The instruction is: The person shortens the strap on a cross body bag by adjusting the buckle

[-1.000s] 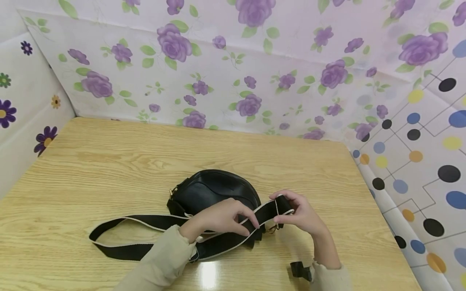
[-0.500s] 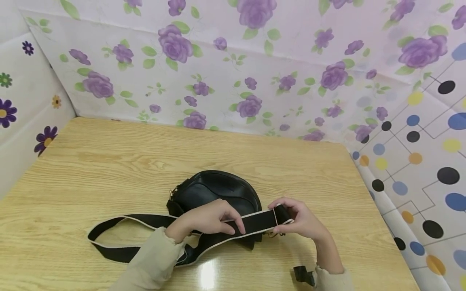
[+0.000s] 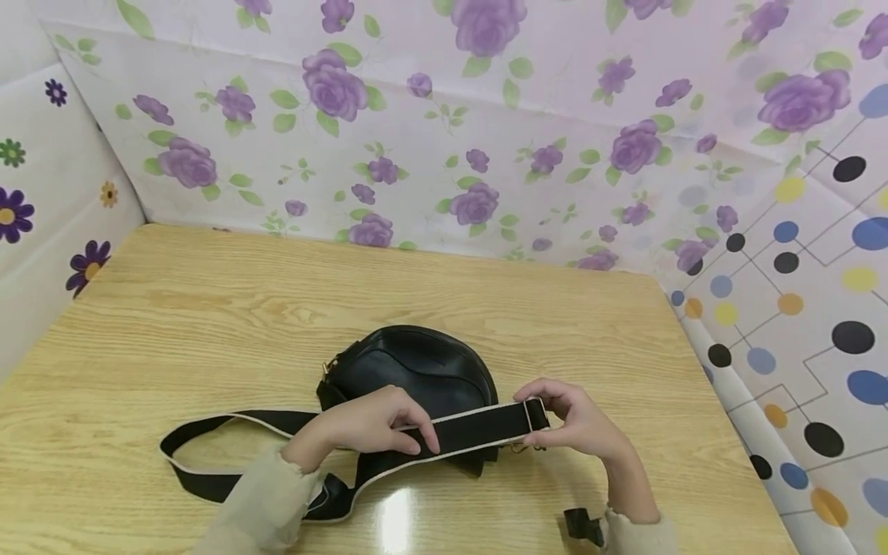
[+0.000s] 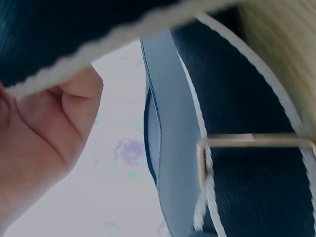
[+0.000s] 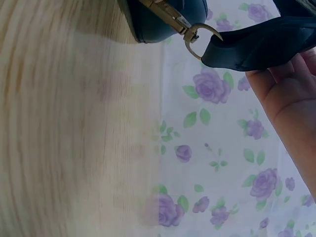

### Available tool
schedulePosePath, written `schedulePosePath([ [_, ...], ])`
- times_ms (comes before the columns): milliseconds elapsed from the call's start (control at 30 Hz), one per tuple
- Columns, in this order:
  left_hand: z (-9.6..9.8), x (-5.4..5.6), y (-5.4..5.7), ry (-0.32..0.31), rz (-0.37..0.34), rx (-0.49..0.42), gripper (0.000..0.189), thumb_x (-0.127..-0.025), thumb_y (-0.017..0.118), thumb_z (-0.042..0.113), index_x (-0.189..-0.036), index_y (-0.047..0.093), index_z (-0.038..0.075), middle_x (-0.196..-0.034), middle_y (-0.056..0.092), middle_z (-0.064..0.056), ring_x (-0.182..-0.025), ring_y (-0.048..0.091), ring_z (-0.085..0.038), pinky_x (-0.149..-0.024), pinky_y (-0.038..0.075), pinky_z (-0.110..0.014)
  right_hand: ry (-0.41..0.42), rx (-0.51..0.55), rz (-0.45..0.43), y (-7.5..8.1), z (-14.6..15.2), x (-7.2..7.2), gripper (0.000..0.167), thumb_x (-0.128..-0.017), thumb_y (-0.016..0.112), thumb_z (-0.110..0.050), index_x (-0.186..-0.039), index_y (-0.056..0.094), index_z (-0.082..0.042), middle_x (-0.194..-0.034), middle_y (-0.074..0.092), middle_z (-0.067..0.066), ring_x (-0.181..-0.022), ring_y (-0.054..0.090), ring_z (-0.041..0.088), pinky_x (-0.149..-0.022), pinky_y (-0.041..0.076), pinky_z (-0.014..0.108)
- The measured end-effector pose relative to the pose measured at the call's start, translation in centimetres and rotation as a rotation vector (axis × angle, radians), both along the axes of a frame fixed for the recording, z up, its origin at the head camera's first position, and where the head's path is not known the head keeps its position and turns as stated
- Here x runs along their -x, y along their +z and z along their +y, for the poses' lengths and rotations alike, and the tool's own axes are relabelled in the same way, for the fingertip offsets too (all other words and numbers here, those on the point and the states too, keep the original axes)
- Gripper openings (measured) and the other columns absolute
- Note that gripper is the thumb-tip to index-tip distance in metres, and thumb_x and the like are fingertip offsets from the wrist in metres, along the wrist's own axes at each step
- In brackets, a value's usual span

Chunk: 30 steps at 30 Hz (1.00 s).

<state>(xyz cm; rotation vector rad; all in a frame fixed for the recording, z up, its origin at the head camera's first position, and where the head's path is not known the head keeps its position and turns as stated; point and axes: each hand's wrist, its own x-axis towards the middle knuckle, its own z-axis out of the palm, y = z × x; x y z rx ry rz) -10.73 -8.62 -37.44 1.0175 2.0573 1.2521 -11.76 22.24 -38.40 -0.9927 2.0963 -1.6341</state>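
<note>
A black handbag (image 3: 416, 368) with a curved top lies on the table, its lower part hidden behind its strap and the left hand. The black shoulder strap (image 3: 479, 432) has white edging and stretches flat between the hands. My left hand (image 3: 378, 420) pinches it between thumb and fingers, in front of the bag. At its right end, my right hand (image 3: 576, 422) grips the strap beside a thin metal slider (image 3: 531, 416). A gold-coloured buckle frame (image 4: 254, 140) crosses the strap in the left wrist view. In the right wrist view, a metal clasp (image 5: 170, 14) and ring join bag and strap.
The strap's slack loop (image 3: 169, 447) lies on the wooden table (image 3: 229, 308) at left. A small black object (image 3: 583, 526) sits by the right sleeve. Flower-patterned sheeting (image 3: 416, 139) stands behind the table, dotted sheeting (image 3: 784, 370) along its right side.
My left hand has slid leftward along the strap, and the piece between the hands is longer and straighter. The fold at my right hand has become smaller; that hand has dropped slightly.
</note>
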Motion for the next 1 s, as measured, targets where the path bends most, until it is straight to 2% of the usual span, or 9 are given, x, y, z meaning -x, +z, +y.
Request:
schedulePosePath([
  [333,-1.4,-0.3,-0.4,0.004,-0.01,-0.008,0.018,-0.079,0.064,-0.002,-0.089,0.07,0.011,-0.054,0.039,0.011,-0.043,0.023,-0.002,-0.048,0.029,-0.016,0.01,-0.049,0.02,-0.4,0.5,-0.3,0.044,-0.066,0.074,0.007,-0.105,0.055,0.002,-0.099,0.058,0.008,-0.081,0.056,0.015,-0.071,0.046,0.028],
  [467,-2.2,-0.3,-0.8,0.029,-0.003,0.001,0.018,-0.078,0.064,-0.002,-0.089,0.07,0.011,-0.056,0.046,0.01,-0.044,0.021,-0.003,-0.05,0.03,-0.016,0.045,-0.065,0.018,-0.4,0.8,-0.3,0.047,-0.065,0.074,0.007,-0.108,0.055,0.0,-0.101,0.058,0.008,-0.086,0.056,0.016,-0.076,0.045,0.027],
  [567,-2.5,-0.3,-1.0,0.032,0.004,-0.003,0.017,-0.079,0.063,-0.002,-0.088,0.07,0.011,-0.062,0.053,0.01,-0.045,0.02,-0.002,-0.051,0.029,-0.017,0.086,-0.072,0.007,-0.5,0.9,-0.2,0.045,-0.07,0.071,0.007,-0.111,0.053,0.004,-0.105,0.057,0.01,-0.088,0.055,0.017,-0.076,0.045,0.029],
  [633,-2.6,-0.3,-1.2,0.025,0.009,-0.006,0.016,-0.079,0.064,-0.001,-0.087,0.07,0.01,-0.06,0.051,0.01,-0.045,0.02,-0.002,-0.049,0.028,-0.016,0.099,-0.086,-0.015,-0.5,1.0,-0.3,0.038,-0.076,0.066,0.006,-0.112,0.053,0.004,-0.105,0.057,0.01,-0.087,0.056,0.016,-0.074,0.046,0.03],
  [800,-3.1,-0.4,-1.4,-0.018,0.004,-0.006,0.013,-0.078,0.064,-0.003,-0.081,0.07,0.008,-0.055,0.045,0.011,-0.045,0.022,0.0,-0.047,0.026,-0.015,0.174,-0.125,0.064,-0.7,0.9,-0.4,0.029,-0.085,0.052,0.009,-0.113,0.054,0.001,-0.105,0.059,0.011,-0.088,0.056,0.017,-0.073,0.046,0.031],
  [867,-3.3,-0.5,-1.4,-0.04,0.0,0.004,0.013,-0.077,0.064,-0.004,-0.079,0.07,0.007,-0.057,0.048,0.01,-0.046,0.025,0.001,-0.047,0.027,-0.015,0.206,-0.148,0.098,-0.8,0.8,-0.6,0.028,-0.085,0.052,0.008,-0.113,0.054,0.0,-0.104,0.059,0.01,-0.088,0.055,0.017,-0.073,0.046,0.031],
  [1000,-3.6,-0.7,-1.4,-0.084,-0.002,0.039,0.013,-0.075,0.064,-0.006,-0.076,0.069,0.006,-0.06,0.055,0.008,-0.048,0.031,0.002,-0.046,0.03,-0.015,0.236,-0.189,0.054,-0.9,0.5,-0.9,0.023,-0.082,0.062,-0.002,-0.105,0.057,-0.003,-0.094,0.061,0.007,-0.082,0.054,0.012,-0.07,0.045,0.029],
])
